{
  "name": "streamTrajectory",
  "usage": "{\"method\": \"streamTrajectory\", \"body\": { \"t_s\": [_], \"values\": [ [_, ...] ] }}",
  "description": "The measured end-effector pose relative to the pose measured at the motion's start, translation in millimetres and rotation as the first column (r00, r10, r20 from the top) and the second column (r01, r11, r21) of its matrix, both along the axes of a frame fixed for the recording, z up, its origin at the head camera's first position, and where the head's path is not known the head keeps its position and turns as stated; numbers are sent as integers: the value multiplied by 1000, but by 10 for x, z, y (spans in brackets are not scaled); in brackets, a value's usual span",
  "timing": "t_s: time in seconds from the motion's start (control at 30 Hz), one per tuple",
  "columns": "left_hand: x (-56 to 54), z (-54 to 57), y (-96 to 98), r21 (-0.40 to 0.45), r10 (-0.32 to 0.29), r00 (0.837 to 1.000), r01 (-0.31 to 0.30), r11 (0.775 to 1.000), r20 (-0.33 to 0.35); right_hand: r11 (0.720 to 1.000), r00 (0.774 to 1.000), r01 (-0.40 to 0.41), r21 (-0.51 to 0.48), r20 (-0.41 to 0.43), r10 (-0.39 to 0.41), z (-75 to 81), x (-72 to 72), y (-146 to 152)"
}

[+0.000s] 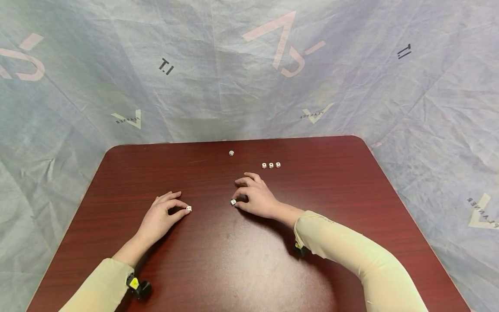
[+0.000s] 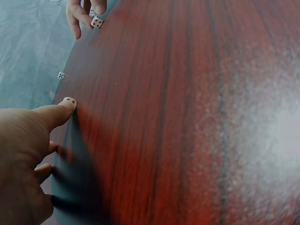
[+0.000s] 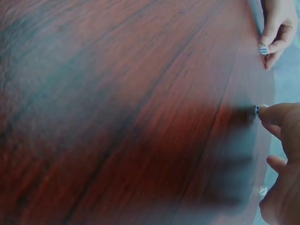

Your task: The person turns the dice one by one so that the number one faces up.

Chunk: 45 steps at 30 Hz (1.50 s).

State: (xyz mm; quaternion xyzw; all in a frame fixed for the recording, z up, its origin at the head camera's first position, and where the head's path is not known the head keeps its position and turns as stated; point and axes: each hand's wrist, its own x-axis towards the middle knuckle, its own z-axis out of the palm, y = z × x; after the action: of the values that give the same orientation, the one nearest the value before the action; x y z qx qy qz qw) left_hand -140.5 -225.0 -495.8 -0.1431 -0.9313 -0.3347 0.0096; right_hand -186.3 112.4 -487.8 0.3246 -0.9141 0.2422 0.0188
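Note:
My left hand pinches a small white die between thumb and index finger, left of the table's middle. In the left wrist view this die shows red pips at the thumb tip. Across a short gap, my right hand pinches another white die at its fingertips, its other fingers spread above the table. The right wrist view shows only an edge of this die, as the thumb covers most of it. Both hands are low over the tabletop, with the dice facing each other.
Beyond the right hand, three white dice stand in a short row, red pips toward me. A single die lies near the far edge of the dark red wooden table. Grey printed cloth hangs behind and beside the table.

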Motion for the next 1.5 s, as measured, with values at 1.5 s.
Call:
{"method": "streamTrajectory", "body": {
  "t_s": [1.5],
  "values": [
    [22, 15, 2, -3, 2, 1000, -2, 1000, 7, 972, 973, 218, -91, -56, -223, 591, -25, 930]
  ]
}}
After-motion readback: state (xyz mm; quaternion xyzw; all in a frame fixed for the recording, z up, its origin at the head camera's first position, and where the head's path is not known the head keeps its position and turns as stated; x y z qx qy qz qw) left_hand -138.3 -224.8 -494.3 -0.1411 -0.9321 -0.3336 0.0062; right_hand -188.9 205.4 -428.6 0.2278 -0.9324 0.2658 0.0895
